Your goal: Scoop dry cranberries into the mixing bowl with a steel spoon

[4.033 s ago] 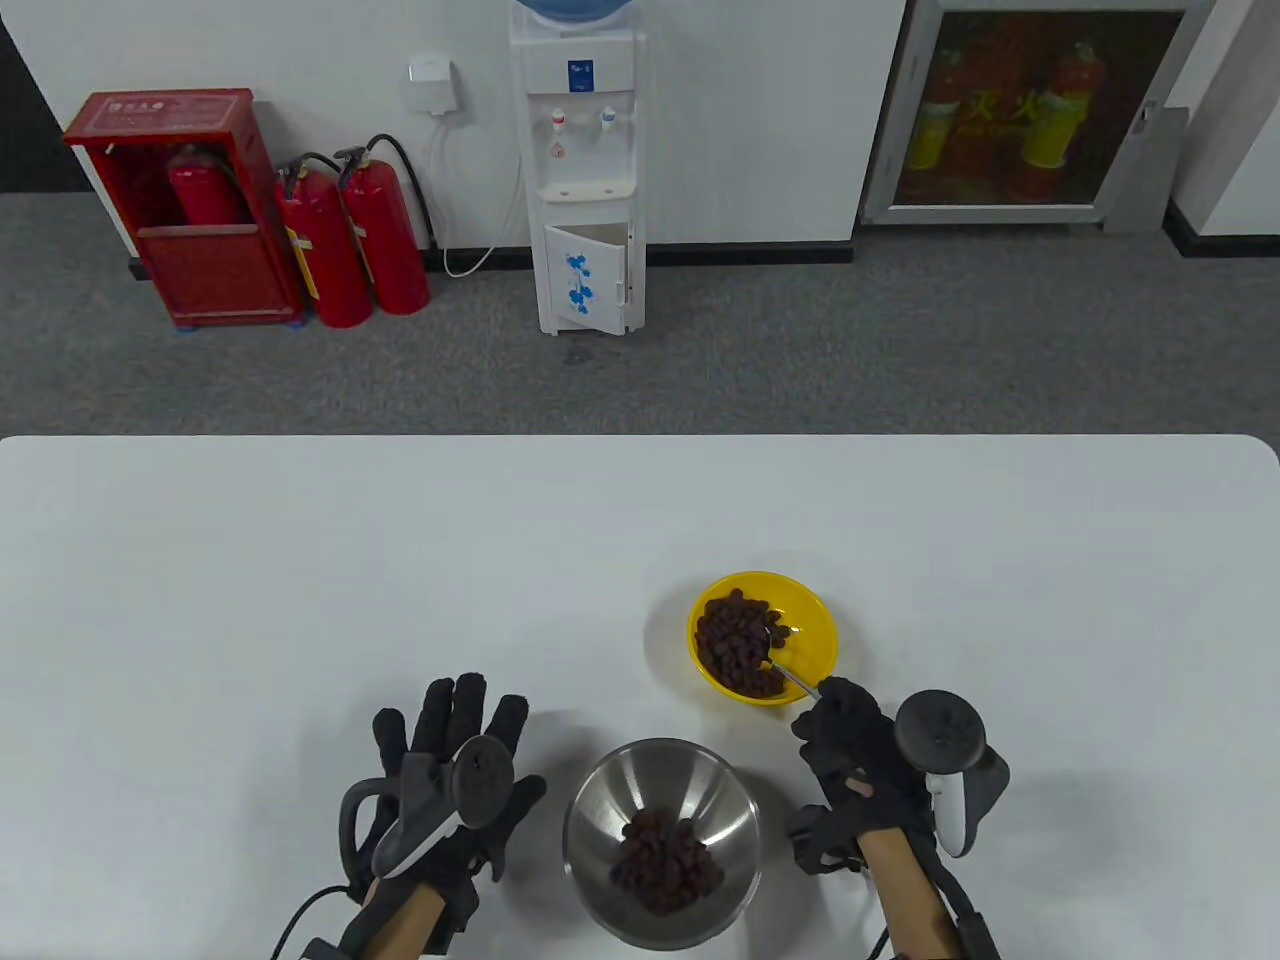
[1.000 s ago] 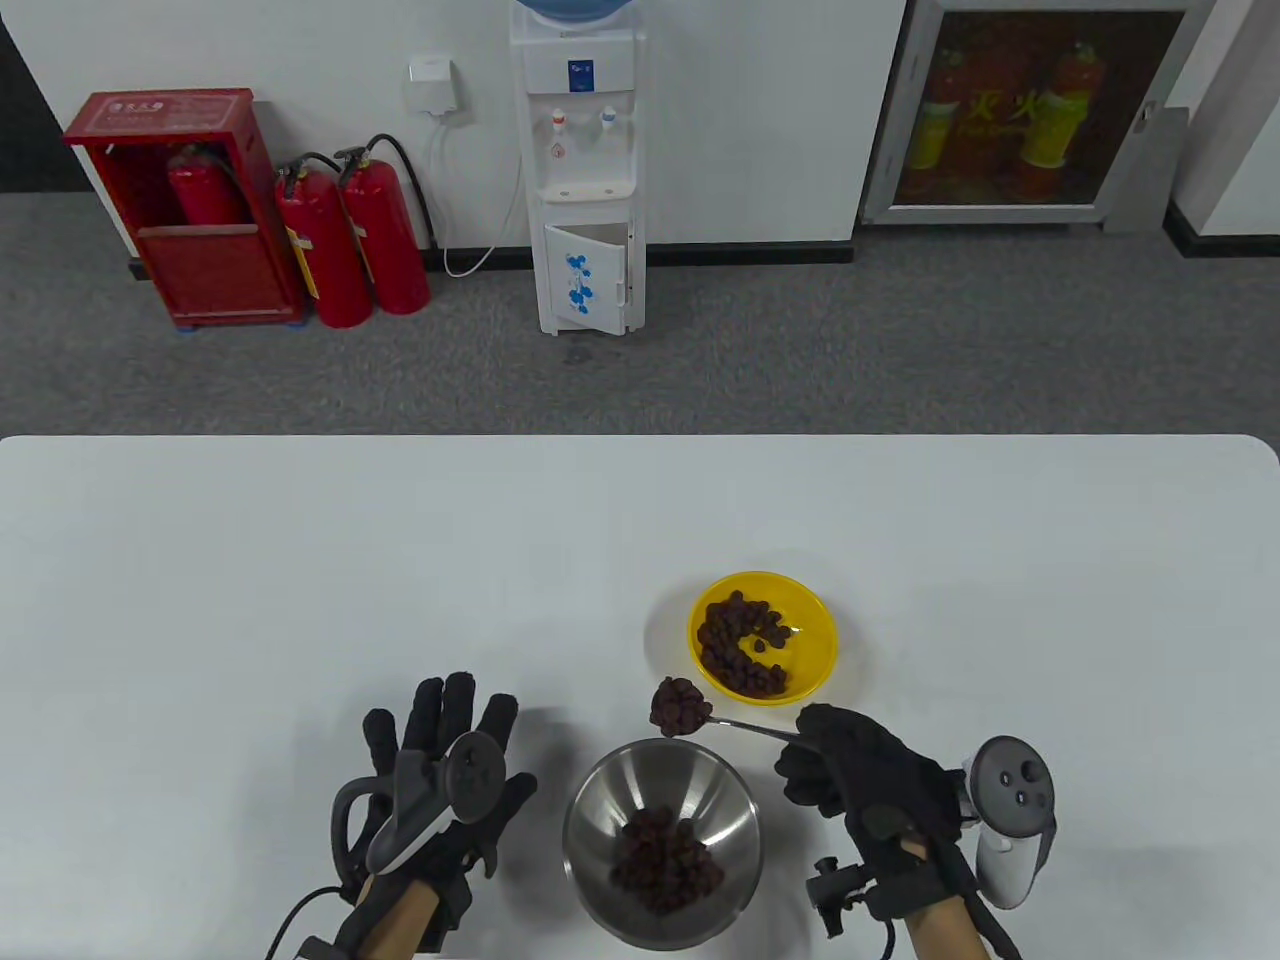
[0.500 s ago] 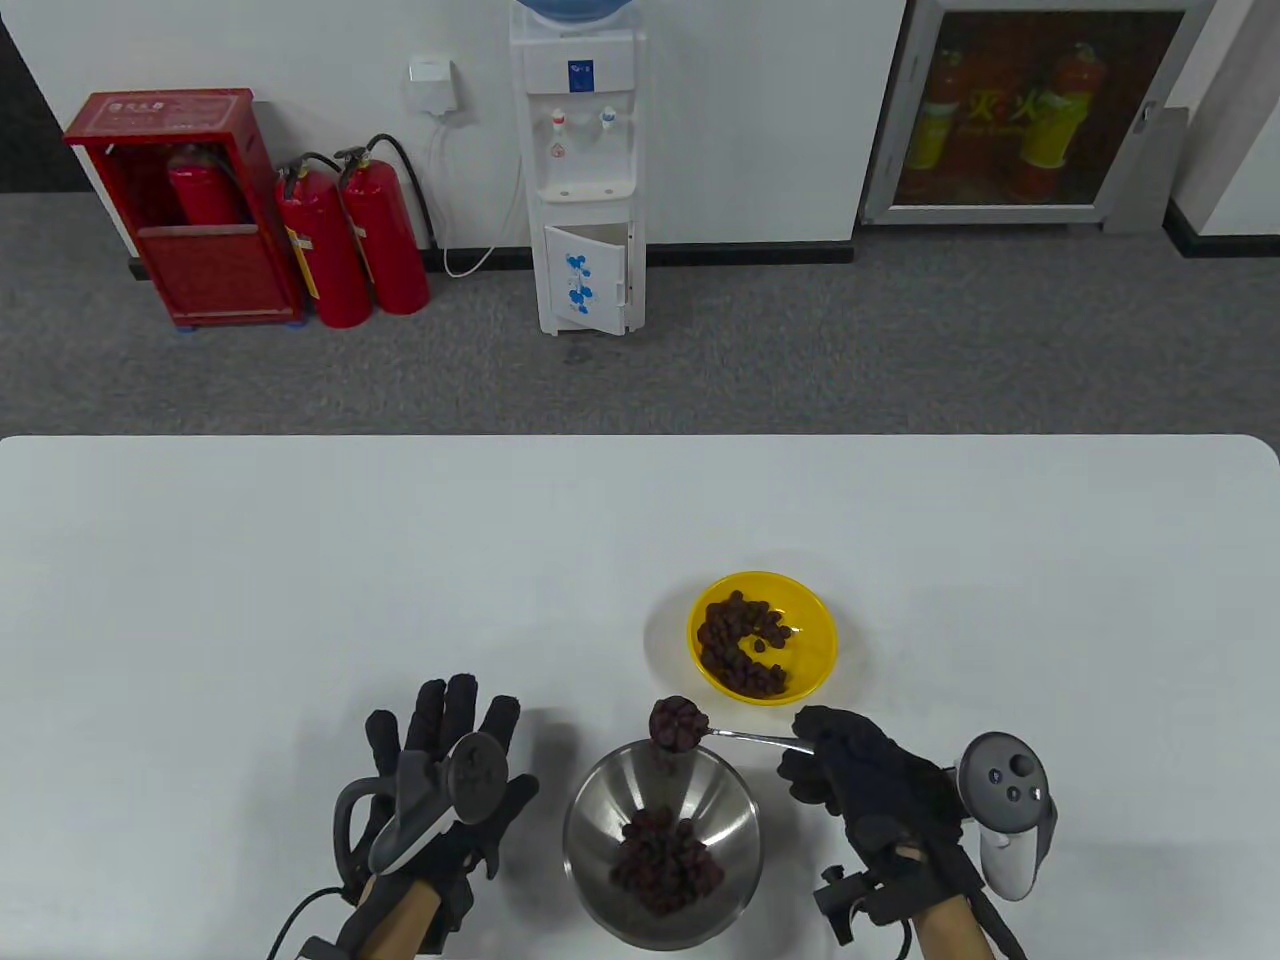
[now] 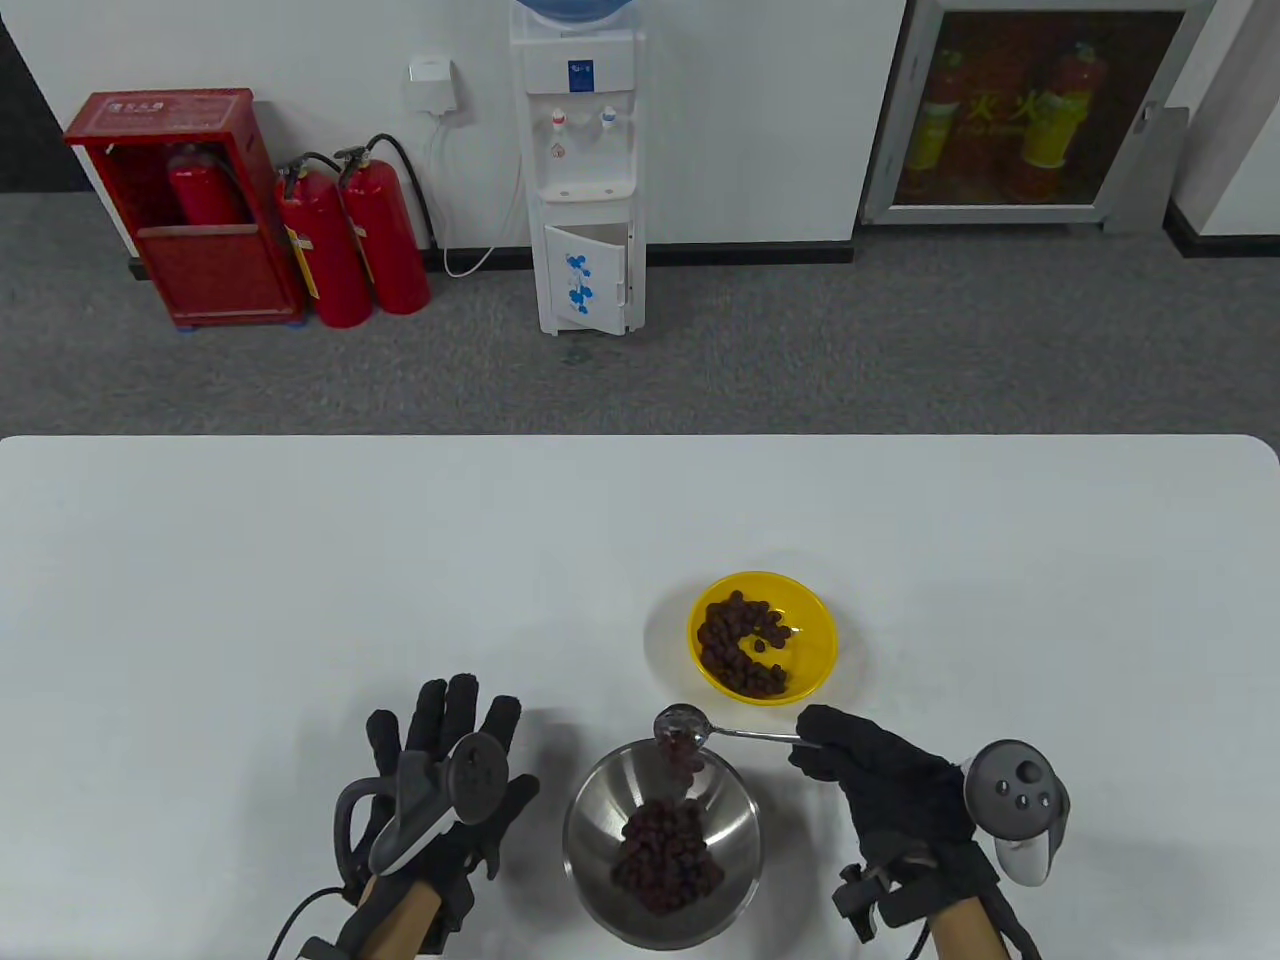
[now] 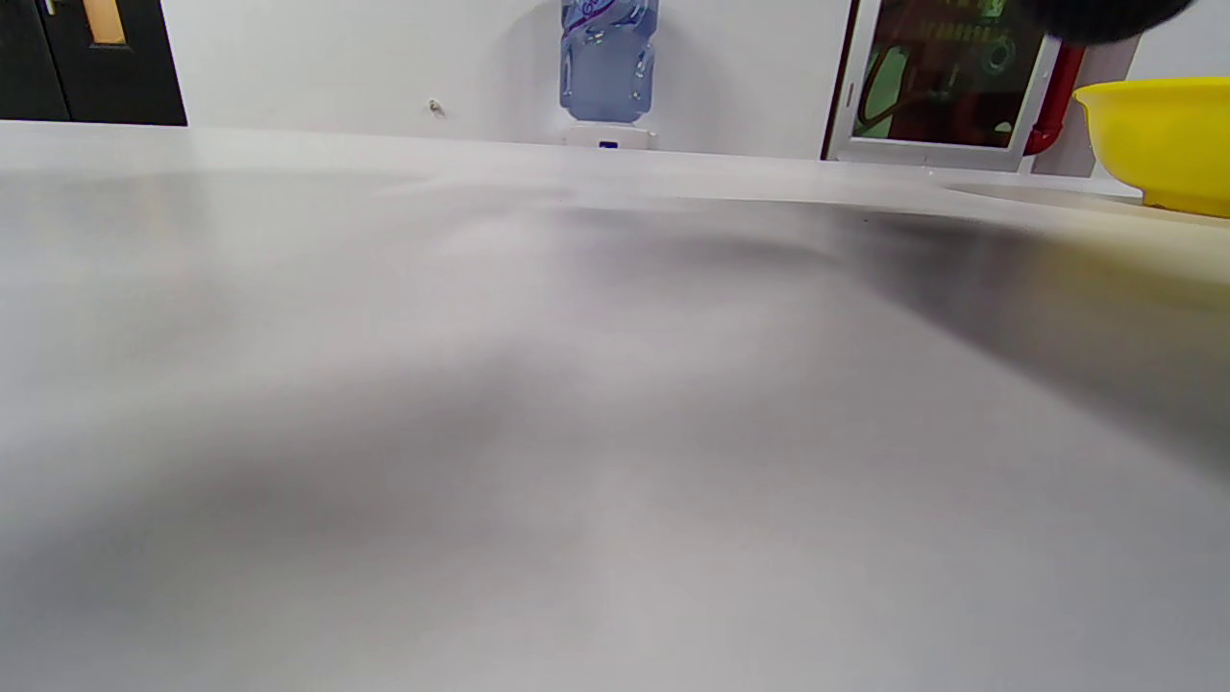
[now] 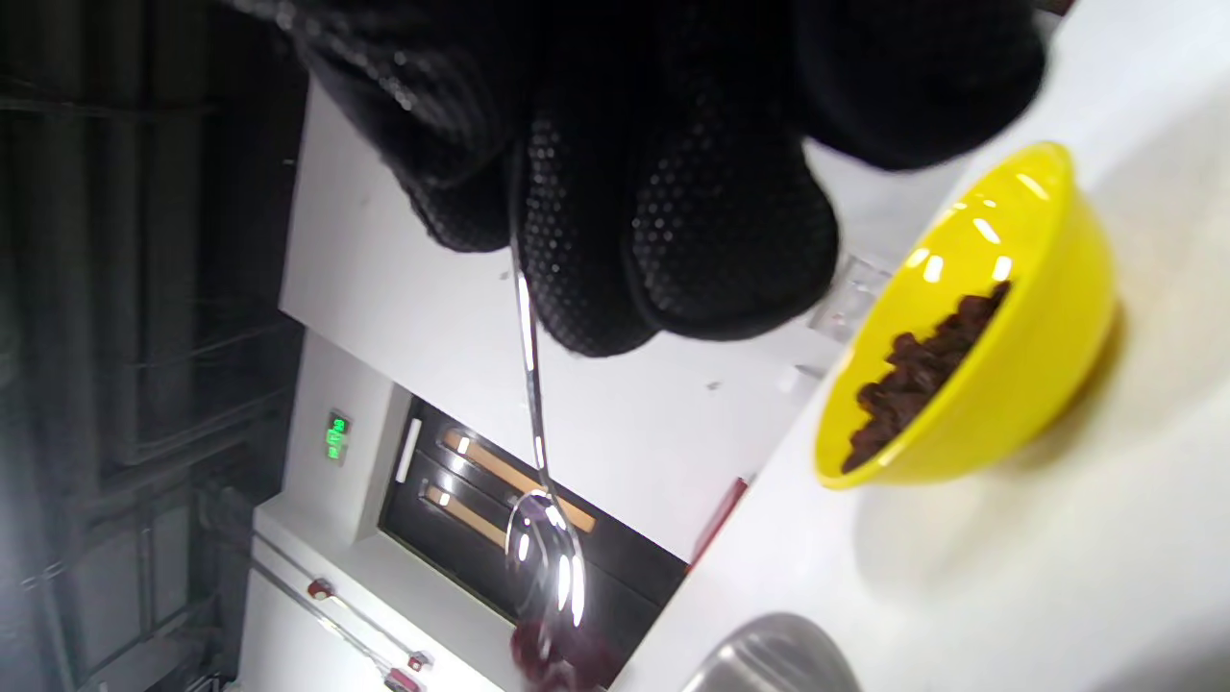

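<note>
Cranberries tumbling off the steel spoon (image 4: 682,727) above the mixing bowl (image 4: 600,800)!

The right hand (image 4: 880,780) pinches the thin handle, the shiny scoop tipped over the bowl's far rim, dark berries (image 4: 684,763) dropping onto the pile (image 4: 665,865) inside. The yellow bowl (image 4: 815,625) just beyond holds a crescent of cranberries (image 4: 735,645). The left hand (image 4: 445,775) lies flat on the table (image 4: 300,560), fingers spread.

The right hand (image 4: 880,775) is tipping the steel spoon (image 4: 683,727), carried over from the yellow bowl (image 4: 815,640), above the far rim of the mixing bowl (image 4: 590,800). Its heap of dry cranberries (image 4: 665,860) is sliding off and falling into the bowl.
</note>
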`<state>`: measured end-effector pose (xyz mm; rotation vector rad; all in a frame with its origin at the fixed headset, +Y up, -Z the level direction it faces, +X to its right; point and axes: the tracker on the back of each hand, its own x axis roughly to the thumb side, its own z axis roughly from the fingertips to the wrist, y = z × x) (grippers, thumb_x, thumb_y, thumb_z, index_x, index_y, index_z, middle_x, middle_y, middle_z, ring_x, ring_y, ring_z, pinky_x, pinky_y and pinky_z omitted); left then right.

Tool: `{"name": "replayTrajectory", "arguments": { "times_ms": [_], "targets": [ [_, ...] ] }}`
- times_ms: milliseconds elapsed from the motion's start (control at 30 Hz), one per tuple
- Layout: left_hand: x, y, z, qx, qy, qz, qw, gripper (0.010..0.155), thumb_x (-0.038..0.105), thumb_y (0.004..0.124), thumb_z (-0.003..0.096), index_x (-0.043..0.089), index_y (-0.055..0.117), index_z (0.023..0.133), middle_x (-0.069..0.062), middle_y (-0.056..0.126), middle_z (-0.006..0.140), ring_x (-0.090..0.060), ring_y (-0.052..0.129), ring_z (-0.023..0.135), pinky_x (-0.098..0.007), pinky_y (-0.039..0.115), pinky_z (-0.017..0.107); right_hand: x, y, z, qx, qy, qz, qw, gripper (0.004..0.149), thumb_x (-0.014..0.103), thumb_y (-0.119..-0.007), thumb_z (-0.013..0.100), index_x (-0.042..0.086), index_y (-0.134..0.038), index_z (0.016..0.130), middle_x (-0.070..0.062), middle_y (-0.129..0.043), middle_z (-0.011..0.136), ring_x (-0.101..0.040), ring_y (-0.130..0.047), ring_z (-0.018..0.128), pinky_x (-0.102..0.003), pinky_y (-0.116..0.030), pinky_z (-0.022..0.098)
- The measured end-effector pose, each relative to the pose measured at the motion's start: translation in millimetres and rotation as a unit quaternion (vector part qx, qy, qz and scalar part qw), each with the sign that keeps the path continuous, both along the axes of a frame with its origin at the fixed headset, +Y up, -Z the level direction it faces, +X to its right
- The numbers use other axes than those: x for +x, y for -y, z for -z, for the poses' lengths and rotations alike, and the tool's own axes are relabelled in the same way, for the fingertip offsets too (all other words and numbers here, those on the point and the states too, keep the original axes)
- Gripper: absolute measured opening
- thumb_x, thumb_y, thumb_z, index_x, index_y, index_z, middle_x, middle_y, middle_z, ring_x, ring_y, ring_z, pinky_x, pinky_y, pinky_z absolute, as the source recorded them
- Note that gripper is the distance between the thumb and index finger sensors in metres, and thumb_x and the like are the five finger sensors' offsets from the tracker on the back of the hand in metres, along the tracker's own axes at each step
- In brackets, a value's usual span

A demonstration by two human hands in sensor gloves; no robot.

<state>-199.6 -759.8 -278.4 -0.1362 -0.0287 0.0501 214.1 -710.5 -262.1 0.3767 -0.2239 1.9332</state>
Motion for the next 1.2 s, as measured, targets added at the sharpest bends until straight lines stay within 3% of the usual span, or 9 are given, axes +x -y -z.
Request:
{"name": "replayTrajectory", "arguments": {
  "times_ms": [200, 400, 567, 667, 833, 1000, 1200],
  "targets": [
    [0.4, 0.3, -0.1, 0.0, 0.001, 0.001, 1.0, 0.078, 0.073, 0.059, 0.0409, 0.051, 0.023, 0.106, 0.006, 0.006, 0.121, -0.027, 0.007, 0.116, -0.07, 0.005, 0.071, -3.8, -4.0, -4.3, 0.051, 0.005, -0.002, 0.999, 0.039, 0.033, -0.078, 0.045, 0.028, -0.087, 0.083, 0.003, -0.096, 0.077, -0.022, -0.099, 0.06, -0.045, -0.079, 0.039],
    [0.3, 0.4, -0.2, 0.001, 0.0, 0.0, 1.0, 0.078, 0.074, 0.059, 0.0407, 0.051, 0.023, 0.106, 0.006, 0.006, 0.121, -0.027, 0.008, 0.116, -0.07, 0.005, 0.071, -7.2, 0.7, -3.1, 0.047, 0.01, -0.013, 0.999, 0.04, 0.034, -0.077, 0.045, 0.028, -0.086, 0.084, 0.007, -0.096, 0.077, -0.021, -0.1, 0.06, -0.044, -0.079, 0.04],
    [-0.6, 0.1, 0.1, 0.003, 0.0, -0.008, 1.0, 0.078, 0.074, 0.059, 0.0407, 0.052, 0.022, 0.106, 0.007, 0.006, 0.121, -0.027, 0.007, 0.116, -0.07, 0.005, 0.072, -4.6, 6.5, 3.7, 0.024, 0.119, -0.009, 0.993, 0.041, 0.035, -0.077, 0.048, 0.022, -0.082, 0.086, 0.003, -0.096, 0.076, -0.022, -0.101, 0.058, -0.044, -0.08, 0.037],
    [-2.3, 1.2, 0.7, -0.002, -0.002, -0.01, 1.0, 0.078, 0.074, 0.059, 0.0408, 0.052, 0.021, 0.106, 0.006, 0.006, 0.121, -0.027, 0.007, 0.116, -0.07, 0.005, 0.071, 1.9, 0.8, 17.4, -0.004, 0.222, -0.057, 0.973, 0.042, 0.035, -0.077, 0.048, 0.02, -0.08, 0.087, 0.004, -0.096, 0.076, -0.022, -0.101, 0.057, -0.044, -0.08, 0.038],
    [-3.0, 1.4, 0.9, -0.004, -0.004, -0.013, 1.0, 0.078, 0.074, 0.059, 0.0408, 0.052, 0.022, 0.106, 0.006, 0.006, 0.121, -0.027, 0.007, 0.116, -0.07, 0.005, 0.072, 9.1, 0.8, 38.9, -0.007, 0.319, -0.154, 0.935, 0.042, 0.036, -0.077, 0.048, 0.019, -0.079, 0.087, 0.005, -0.096, 0.075, -0.021, -0.102, 0.057, -0.044, -0.08, 0.038],
    [-3.2, 1.6, 0.9, -0.005, -0.004, -0.013, 1.0, 0.078, 0.074, 0.059, 0.0408, 0.052, 0.022, 0.106, 0.006, 0.006, 0.121, -0.027, 0.008, 0.116, -0.07, 0.005, 0.071, 4.6, 15.5, 44.9, 0.011, 0.342, -0.243, 0.908, 0.042, 0.036, -0.077, 0.048, 0.02, -0.079, 0.087, 0.006, -0.096, 0.075, -0.021, -0.102, 0.057, -0.045, -0.08, 0.039],
    [-3.3, 1.4, 0.6, -0.006, -0.005, -0.011, 1.0, 0.078, 0.073, 0.059, 0.0409, 0.051, 0.022, 0.106, 0.006, 0.006, 0.121, -0.027, 0.008, 0.116, -0.07, 0.005, 0.071, -0.5, 22.7, 44.3, 0.017, 0.338, -0.298, 0.893, 0.042, 0.038, -0.077, 0.047, 0.02, -0.082, 0.085, 0.008, -0.099, 0.072, -0.019, -0.104, 0.055, -0.043, -0.081, 0.038]
  ]
}}
